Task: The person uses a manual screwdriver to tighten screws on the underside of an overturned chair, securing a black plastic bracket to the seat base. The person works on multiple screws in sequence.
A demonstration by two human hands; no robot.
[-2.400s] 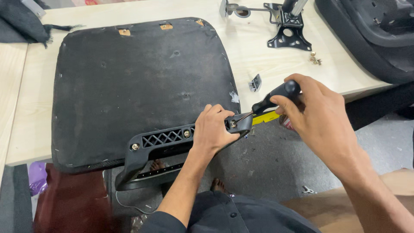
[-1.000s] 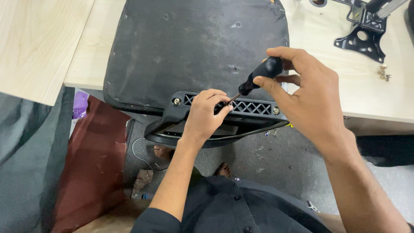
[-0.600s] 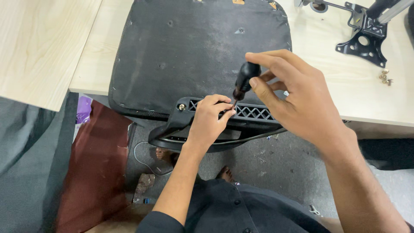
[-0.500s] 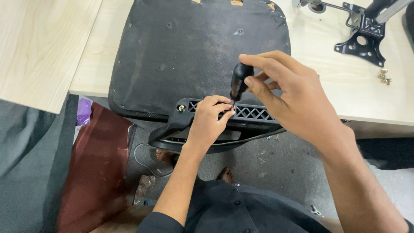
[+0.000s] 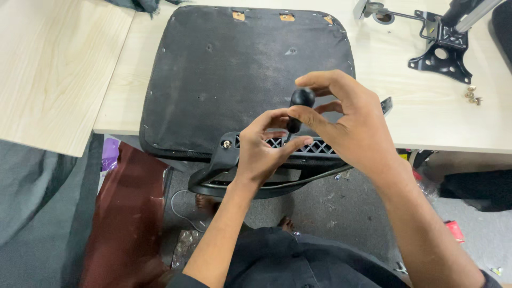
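The right hand (image 5: pixel 346 122) pinches the screwdriver (image 5: pixel 297 106) upright over the black plastic bracket (image 5: pixel 277 154), while the left hand (image 5: pixel 264 146), fingers pressed around its tip, steadies it on the upturned seat base (image 5: pixel 240 80)

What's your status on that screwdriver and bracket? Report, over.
Right hand fingers around screwdriver handle, shaft upright. Left hand steadies its tip on black plastic bracket at seat pad edge. Nothing obstructing.

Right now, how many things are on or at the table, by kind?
Black seat pan: 1
Black plastic bracket: 1
Screwdriver: 1, in the right hand
Black metal plate: 1
Loose screw cluster: 1
Total: 5
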